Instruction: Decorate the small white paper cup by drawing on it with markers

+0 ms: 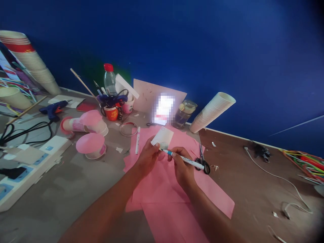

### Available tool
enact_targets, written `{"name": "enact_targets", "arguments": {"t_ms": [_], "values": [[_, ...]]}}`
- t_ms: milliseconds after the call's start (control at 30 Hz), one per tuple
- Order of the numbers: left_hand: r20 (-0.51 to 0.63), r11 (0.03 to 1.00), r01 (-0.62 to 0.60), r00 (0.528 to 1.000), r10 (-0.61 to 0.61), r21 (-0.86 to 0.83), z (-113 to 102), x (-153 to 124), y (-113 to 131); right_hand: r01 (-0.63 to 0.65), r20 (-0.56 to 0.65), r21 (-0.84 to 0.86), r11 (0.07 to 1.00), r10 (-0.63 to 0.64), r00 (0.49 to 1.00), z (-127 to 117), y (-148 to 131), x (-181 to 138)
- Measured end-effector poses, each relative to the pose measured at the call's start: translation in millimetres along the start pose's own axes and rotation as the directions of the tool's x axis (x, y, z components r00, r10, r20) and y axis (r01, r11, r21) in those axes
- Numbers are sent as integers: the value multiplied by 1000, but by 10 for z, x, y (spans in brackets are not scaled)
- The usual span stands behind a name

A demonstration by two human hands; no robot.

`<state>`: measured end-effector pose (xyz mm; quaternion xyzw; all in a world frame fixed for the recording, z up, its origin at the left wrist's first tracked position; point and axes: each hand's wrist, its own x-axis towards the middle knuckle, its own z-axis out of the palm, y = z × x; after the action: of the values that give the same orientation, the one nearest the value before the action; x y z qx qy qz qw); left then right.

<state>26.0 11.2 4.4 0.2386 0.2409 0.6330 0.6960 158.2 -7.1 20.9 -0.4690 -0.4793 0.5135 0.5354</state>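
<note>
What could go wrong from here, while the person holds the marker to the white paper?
The tip of the marker is close to the left hand, so a slip might ink the skin. It could also slide off the white paper and stain the pink paper below. The scissors lie beside the right hand, which might bump them.

The paper sheets [163, 189] before me are of pink colour. Over these sheets, my paper piece [165, 136] is white, and my marker [188, 161] is also white, with a blue band and dark letters. Behind them, the wall [202, 50] is deep blue. To their left, the power strip [35, 171] is white with blue panels.
</note>
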Motion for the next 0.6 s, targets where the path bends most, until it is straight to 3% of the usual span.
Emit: {"name": "enact_targets", "arguments": {"t_ms": [300, 600], "values": [[-6, 1000, -12, 1000, 12, -4, -29, 18, -29, -3, 0, 12, 1000, 3, 1000, -26, 18, 26], [34, 997, 21, 999, -18, -76, 10, 15, 48, -60, 13, 171, 983, 59, 998, -38, -43, 112]]}}
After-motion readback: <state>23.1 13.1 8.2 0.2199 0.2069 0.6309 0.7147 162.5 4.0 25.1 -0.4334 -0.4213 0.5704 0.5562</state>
